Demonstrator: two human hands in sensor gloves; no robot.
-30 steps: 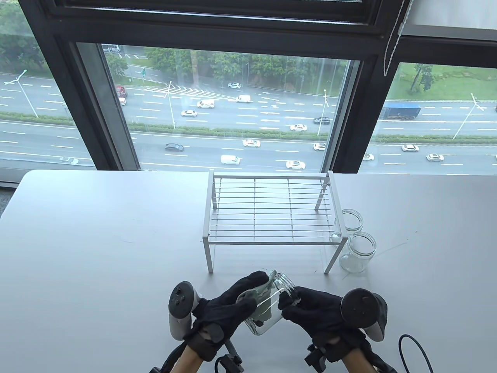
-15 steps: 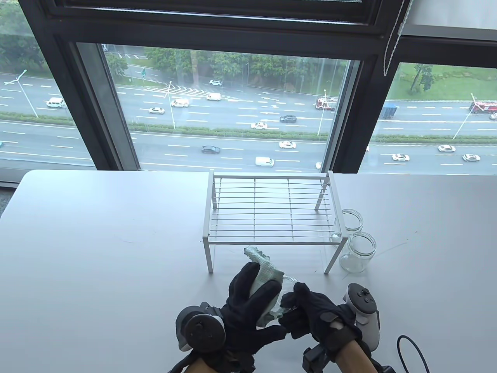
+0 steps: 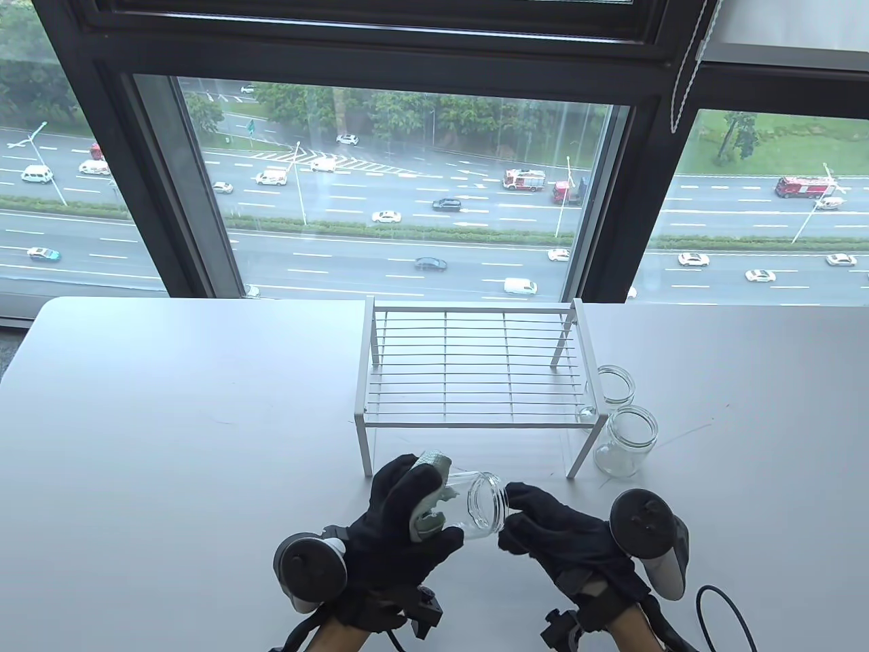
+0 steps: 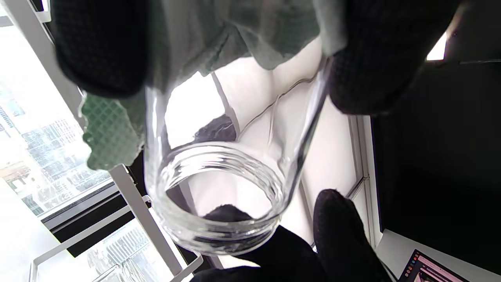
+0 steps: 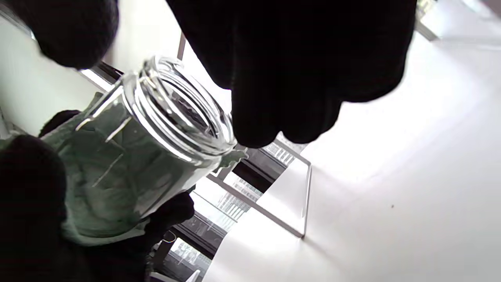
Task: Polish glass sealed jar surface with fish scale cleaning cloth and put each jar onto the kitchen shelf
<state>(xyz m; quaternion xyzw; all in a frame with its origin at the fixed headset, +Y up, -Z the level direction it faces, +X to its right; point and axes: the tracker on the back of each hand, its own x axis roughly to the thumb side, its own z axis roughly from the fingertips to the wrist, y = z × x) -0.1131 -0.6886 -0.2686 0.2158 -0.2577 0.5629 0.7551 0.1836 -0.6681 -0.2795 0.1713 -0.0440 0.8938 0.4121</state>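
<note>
A clear glass jar lies on its side in the air above the near edge of the surface, its open mouth facing right. The left hand wraps a green cloth round its body, fingers curled over both, while the right hand pinches the threaded rim with its fingertips. Behind stands a white wire shelf — bare on top — with two more jars just beside its right leg.

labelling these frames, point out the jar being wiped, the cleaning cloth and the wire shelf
jar being wiped (image 3: 483,506): table view, clear side wall near the mouth
cleaning cloth (image 4: 111,135): left wrist view, green scaled corner hanging beside the jar
wire shelf (image 3: 475,367): table view, top grid
</note>
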